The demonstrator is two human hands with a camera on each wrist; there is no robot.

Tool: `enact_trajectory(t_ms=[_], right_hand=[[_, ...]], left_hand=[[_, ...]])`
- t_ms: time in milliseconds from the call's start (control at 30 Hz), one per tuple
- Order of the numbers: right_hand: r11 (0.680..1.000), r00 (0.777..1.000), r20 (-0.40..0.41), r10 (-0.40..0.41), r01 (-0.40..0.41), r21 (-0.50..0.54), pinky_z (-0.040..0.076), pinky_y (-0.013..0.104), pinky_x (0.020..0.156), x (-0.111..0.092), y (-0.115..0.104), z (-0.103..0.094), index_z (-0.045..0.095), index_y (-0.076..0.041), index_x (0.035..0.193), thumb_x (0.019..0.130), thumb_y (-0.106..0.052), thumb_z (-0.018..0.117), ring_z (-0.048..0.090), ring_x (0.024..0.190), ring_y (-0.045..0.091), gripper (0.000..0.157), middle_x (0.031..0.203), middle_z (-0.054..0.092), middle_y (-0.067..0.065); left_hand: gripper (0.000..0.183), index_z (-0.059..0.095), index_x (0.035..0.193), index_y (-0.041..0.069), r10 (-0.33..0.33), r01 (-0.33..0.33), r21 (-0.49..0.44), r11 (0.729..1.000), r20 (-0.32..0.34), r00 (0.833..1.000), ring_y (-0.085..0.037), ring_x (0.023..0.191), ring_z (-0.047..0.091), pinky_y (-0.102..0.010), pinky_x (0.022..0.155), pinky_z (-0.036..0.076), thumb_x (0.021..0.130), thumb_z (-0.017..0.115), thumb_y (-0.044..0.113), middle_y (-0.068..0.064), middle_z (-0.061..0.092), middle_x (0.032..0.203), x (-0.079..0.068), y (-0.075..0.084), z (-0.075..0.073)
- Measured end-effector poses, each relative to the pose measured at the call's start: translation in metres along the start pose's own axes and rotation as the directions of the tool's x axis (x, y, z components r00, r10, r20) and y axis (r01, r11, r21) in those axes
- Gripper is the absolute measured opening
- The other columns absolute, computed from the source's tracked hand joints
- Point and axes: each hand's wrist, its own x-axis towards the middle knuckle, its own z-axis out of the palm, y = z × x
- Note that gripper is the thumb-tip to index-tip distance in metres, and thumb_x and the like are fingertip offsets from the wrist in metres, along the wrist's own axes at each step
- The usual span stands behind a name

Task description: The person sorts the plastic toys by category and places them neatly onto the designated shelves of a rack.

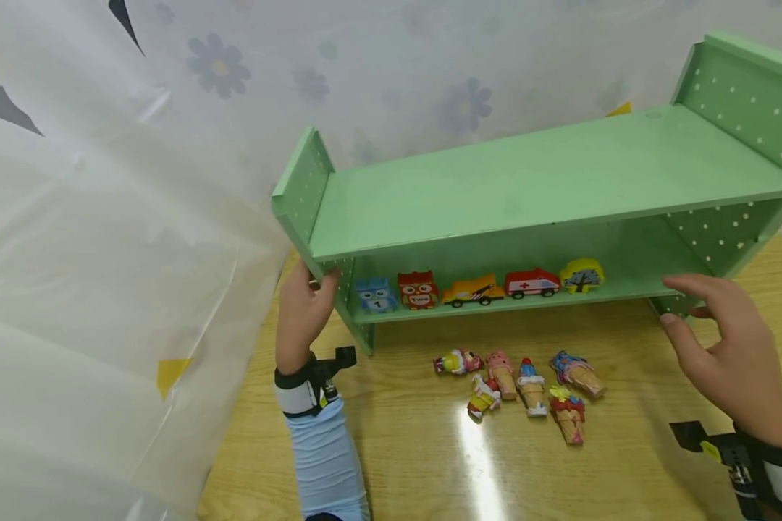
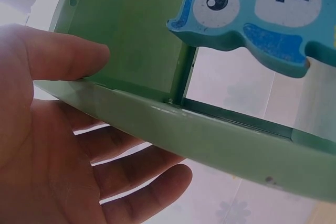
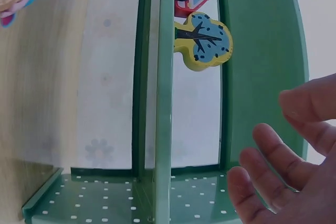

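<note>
A green two-tier shelf [image 1: 534,177] with white-dotted end panels stands on the wooden table. My left hand [image 1: 305,312] holds its left end panel, the thumb [image 2: 71,56] on the inner face and the fingers spread along the outside. Close to that thumb, a blue owl block [image 2: 252,14] marked 1 stands on the lower tier. To its right are a red owl block [image 1: 418,290], an orange tow truck [image 1: 473,291], a red-and-white ambulance [image 1: 531,283] and a yellow tree block [image 1: 582,276]. My right hand [image 1: 736,354] hovers near the shelf's right end, fingers apart and holding nothing.
In front of the shelf, several small ice-cream figures lie on the table [image 1: 417,449], among them a pink cone [image 1: 500,375] and a blue-topped cone [image 1: 531,388]. Behind rises a pale flowered sheet [image 1: 391,79]; white plastic sheeting [image 1: 104,253] hangs at the left.
</note>
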Motion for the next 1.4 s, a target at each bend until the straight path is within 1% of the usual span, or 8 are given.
enact_trajectory(t_ms=[267,433,567,767,867,1000,1167,1400], right_hand=[[0.998,0.997,0.076,0.030,-0.026,-0.053,0.030,0.017,0.079,-0.018,-0.003,-0.004,0.059,0.004,0.122,0.079,0.012,0.062,0.043,0.108,0.016,0.043,0.116,0.057,0.027],[0.999,0.993,0.116,0.007,-0.002,-0.043,0.034,0.030,0.074,-0.027,-0.005,0.003,0.061,0.003,0.118,0.076,0.014,0.065,0.039,0.109,0.003,0.044,0.115,0.058,0.023],[1.000,0.989,0.146,-0.028,0.030,-0.010,0.036,0.030,0.073,-0.032,-0.010,0.012,0.063,0.002,0.114,0.072,0.015,0.066,0.038,0.109,-0.005,0.044,0.112,0.060,0.017],[0.997,0.968,0.240,-0.076,0.070,0.034,0.038,0.031,0.077,-0.038,-0.017,0.028,0.064,-0.003,0.112,0.071,0.012,0.070,0.047,0.106,0.008,0.044,0.111,0.062,0.012],[0.996,0.941,0.326,-0.092,0.086,0.031,0.040,0.039,0.080,-0.038,-0.018,0.034,0.063,-0.008,0.114,0.075,0.005,0.071,0.051,0.104,0.021,0.042,0.112,0.062,0.009],[0.990,0.895,0.426,-0.136,0.131,0.041,0.045,0.048,0.079,-0.034,-0.021,0.043,0.064,-0.012,0.112,0.079,-0.002,0.072,0.056,0.100,0.025,0.036,0.108,0.065,0.005],[0.979,0.829,0.522,-0.202,0.192,0.073,0.049,0.052,0.079,-0.026,-0.030,0.056,0.065,-0.011,0.112,0.081,-0.008,0.071,0.059,0.100,0.029,0.031,0.108,0.067,0.007],[0.978,0.750,0.629,-0.203,0.189,0.089,0.051,0.051,0.083,-0.014,-0.048,0.079,0.064,-0.011,0.118,0.087,-0.013,0.066,0.059,0.104,0.030,0.031,0.112,0.065,0.008]], left_hand=[[0.034,0.054,0.121,0.008,0.011,-0.011,-0.006,1.000,-0.005,1.000,-0.028,0.097,0.062,-0.049,0.079,0.055,0.095,0.051,0.029,-0.015,0.063,0.114,0.001,0.000,-0.001],[0.034,0.054,0.121,0.008,0.018,-0.018,0.000,1.000,-0.008,1.000,-0.028,0.097,0.062,-0.049,0.078,0.056,0.095,0.051,0.029,-0.015,0.063,0.115,0.001,0.000,-0.001],[0.033,0.055,0.120,0.008,0.020,-0.020,0.001,1.000,-0.009,1.000,-0.027,0.096,0.062,-0.048,0.077,0.056,0.095,0.051,0.029,-0.015,0.063,0.114,0.001,0.000,-0.001],[0.033,0.055,0.121,0.008,0.024,-0.024,-0.006,1.000,-0.008,1.000,-0.027,0.097,0.062,-0.048,0.079,0.056,0.095,0.051,0.027,-0.015,0.063,0.115,0.002,0.001,-0.001],[0.032,0.055,0.121,0.008,0.026,-0.026,-0.007,1.000,-0.007,1.000,-0.027,0.097,0.062,-0.048,0.080,0.056,0.095,0.051,0.026,-0.015,0.064,0.115,0.002,0.001,0.000],[0.030,0.055,0.120,0.009,0.027,-0.027,-0.011,1.000,-0.010,1.000,-0.027,0.097,0.062,-0.047,0.079,0.056,0.095,0.051,0.025,-0.015,0.064,0.114,0.003,0.001,0.000],[0.030,0.055,0.121,0.010,0.026,-0.027,-0.026,0.999,-0.006,1.000,-0.027,0.098,0.062,-0.048,0.080,0.056,0.096,0.051,0.026,-0.015,0.064,0.115,0.002,0.002,0.000],[0.031,0.056,0.119,0.010,0.011,-0.011,-0.033,0.999,-0.003,1.000,-0.026,0.096,0.062,-0.047,0.078,0.056,0.097,0.051,0.029,-0.014,0.065,0.113,0.000,0.001,-0.001]])
